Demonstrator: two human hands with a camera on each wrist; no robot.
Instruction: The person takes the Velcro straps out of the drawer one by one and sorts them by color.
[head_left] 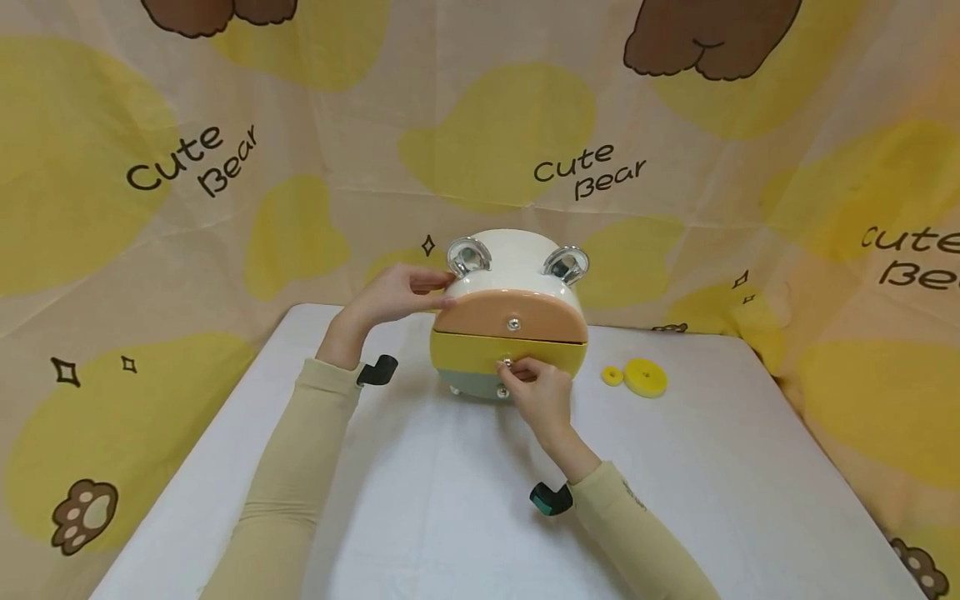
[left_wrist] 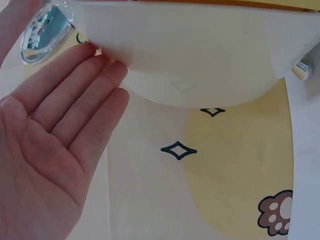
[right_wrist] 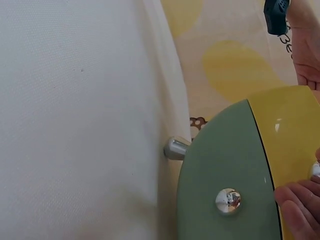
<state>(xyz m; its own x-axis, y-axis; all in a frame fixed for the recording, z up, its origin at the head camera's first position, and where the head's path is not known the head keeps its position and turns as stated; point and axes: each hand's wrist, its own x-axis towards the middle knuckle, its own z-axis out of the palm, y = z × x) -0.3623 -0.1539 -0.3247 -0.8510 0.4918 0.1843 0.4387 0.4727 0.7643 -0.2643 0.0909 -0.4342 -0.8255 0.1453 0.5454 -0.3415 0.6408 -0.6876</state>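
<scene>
A small rounded drawer box [head_left: 510, 260] with a white top and shiny silver ears [head_left: 468, 256] stands on the table. Its front has an orange drawer [head_left: 476, 313], a yellow drawer [head_left: 467, 352] and a green drawer [right_wrist: 220, 165], each with a silver knob. Between thumb and fingers, my right hand [head_left: 542, 396] pinches the knob [head_left: 507, 362] of the yellow drawer. A dark line runs along that drawer's top edge. My left hand [head_left: 390, 296] rests with nearly straight fingers [left_wrist: 87, 95] against the box's left side, just below the ear.
To the right of the box, a small yellow disc [head_left: 612, 376] lies beside a larger yellow disc [head_left: 646, 378]. White cloth covers the table [head_left: 435, 517]. A printed fabric backdrop [head_left: 480, 150] rises close behind the box and along both sides.
</scene>
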